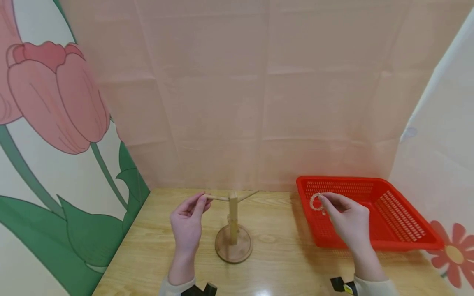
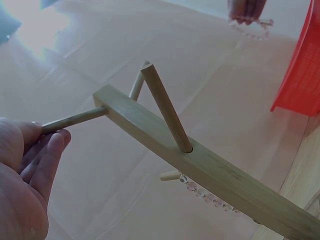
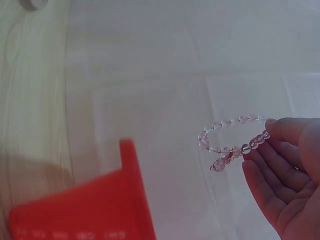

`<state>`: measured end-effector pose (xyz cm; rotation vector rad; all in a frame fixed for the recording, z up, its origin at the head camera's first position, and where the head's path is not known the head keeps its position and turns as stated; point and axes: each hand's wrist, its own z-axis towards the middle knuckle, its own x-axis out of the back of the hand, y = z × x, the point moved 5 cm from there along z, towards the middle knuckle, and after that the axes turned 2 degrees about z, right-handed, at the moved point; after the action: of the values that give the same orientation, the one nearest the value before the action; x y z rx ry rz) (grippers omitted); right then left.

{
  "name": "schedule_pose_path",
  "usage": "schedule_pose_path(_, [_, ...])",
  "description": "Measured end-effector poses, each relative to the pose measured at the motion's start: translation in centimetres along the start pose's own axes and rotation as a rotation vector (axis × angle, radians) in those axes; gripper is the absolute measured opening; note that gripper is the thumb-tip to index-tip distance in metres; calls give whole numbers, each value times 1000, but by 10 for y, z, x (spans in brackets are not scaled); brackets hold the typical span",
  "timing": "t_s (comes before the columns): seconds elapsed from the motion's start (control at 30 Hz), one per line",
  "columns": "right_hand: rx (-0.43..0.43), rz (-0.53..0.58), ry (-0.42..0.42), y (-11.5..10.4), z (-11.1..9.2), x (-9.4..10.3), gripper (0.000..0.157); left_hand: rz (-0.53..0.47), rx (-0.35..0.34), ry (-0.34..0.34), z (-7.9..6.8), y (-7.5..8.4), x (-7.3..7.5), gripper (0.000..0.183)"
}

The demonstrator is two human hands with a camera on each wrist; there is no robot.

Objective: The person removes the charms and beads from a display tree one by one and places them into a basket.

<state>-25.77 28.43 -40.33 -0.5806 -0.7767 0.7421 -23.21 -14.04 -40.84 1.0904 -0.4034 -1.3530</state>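
The left hand (image 1: 188, 225) pinches a peg (image 1: 217, 198) of the wooden stand (image 1: 233, 220); the right hand (image 1: 349, 220) pinches a pinkish beaded bracelet (image 3: 225, 150) — near the red basket (image 1: 381, 230), well apart from the stand.

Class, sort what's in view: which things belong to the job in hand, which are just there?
Job, it seems:
bracelet, in right hand
stand, its peg in left hand
beads on stand
basket, probably

Just there:
table
backdrop
tulip picture
flower picture

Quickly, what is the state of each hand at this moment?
Left hand: closed, pinching the end of a peg on the wooden stand.
Right hand: closed, holding a beaded bracelet.
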Motion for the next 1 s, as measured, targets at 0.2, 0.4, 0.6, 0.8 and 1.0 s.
schedule_pose_path(0.2, [-34,-57,-51,20,-1,14,23,-7,9,-1,0,1,0,19])
schedule_pose_path(0.4, [-4,-186,-67,35,-1,25,28,-6,13,5,0,1,0,19])
schedule_pose_path(0.6, [-20,-272,-107,51,0,31,30,-12,23,9,0,2,0,20])
schedule_pose_path(0.8, [-25,-286,-172,65,1,30,29,-5,8,6,0,1,-1,19])
schedule_pose_path(1.0, [-59,-271,-292,82,3,21,30,0,-3,1,0,0,0,19])
